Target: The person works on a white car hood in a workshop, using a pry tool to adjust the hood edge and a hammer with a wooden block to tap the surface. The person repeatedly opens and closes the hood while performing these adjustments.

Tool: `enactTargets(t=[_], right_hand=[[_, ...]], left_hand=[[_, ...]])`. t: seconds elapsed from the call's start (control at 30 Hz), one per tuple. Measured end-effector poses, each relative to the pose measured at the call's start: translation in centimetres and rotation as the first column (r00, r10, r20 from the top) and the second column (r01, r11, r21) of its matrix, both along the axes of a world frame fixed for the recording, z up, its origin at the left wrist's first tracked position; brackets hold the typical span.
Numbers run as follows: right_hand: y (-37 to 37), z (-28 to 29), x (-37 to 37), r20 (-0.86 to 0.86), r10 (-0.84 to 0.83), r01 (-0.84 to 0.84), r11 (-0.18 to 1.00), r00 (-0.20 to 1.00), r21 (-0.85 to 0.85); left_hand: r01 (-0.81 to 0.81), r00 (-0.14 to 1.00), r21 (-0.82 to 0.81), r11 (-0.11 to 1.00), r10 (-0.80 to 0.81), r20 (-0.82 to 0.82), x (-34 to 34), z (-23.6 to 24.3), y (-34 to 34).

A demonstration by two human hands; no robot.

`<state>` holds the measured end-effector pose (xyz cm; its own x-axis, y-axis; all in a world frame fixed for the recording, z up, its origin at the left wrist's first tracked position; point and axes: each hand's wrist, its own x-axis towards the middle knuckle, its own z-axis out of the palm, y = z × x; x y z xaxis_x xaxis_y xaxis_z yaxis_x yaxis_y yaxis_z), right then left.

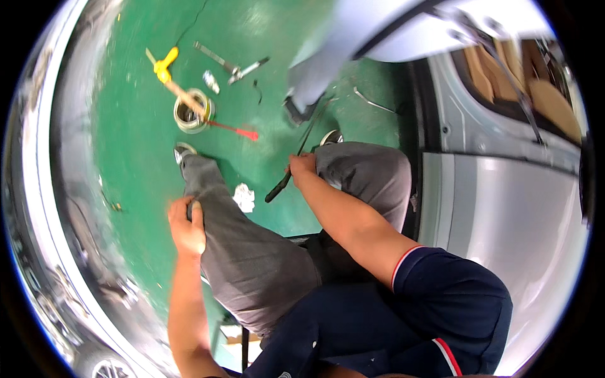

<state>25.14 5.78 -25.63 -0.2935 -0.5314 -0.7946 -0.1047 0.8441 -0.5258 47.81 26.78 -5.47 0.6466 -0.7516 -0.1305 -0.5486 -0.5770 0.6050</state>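
I sit with my grey-trousered legs stretched over a green floor (138, 151). My right hand (301, 165) is closed on a long black strip-like tool (280, 186) that slants down toward the floor between my knees. My left hand (186, 222) rests on my left thigh, fingers curled against the grey cloth, holding nothing I can see. A crumpled white rag (244, 197) lies on the floor between my legs.
Ahead on the floor stand an open metal tin (191, 113) with a wooden stick across it, a yellow-handled tool (165, 64), a red-tipped tool (238, 130) and metal wrenches (234, 66). Another person's leg (321, 69) stands near. A silver car body (504, 201) fills the right.
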Motion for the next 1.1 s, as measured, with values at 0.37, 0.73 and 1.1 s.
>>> enactTargets(t=[0.37, 0.73, 1.1], right_hand=[[-0.4, 16.8, -14.2, 0.844, -0.167, 0.282, 0.959, 0.509, 0.02], [8.4, 37.0, -24.2, 0.689, 0.279, 0.245, 0.792, 0.669, -0.559], [10.6, 41.7, -27.3, 0.012, 0.677, -0.27, 0.31, 0.736, -0.912]], left_hand=[[0.068, 0.994, 0.023, 0.997, -0.07, 0.084, -2.1, -2.8, 1.3], [0.063, 0.984, 0.128, 0.99, -0.083, 0.157, -3.4, -2.0, 0.1], [0.063, 0.974, 0.142, 0.988, -0.092, 0.209, -2.7, -2.4, 0.5]])
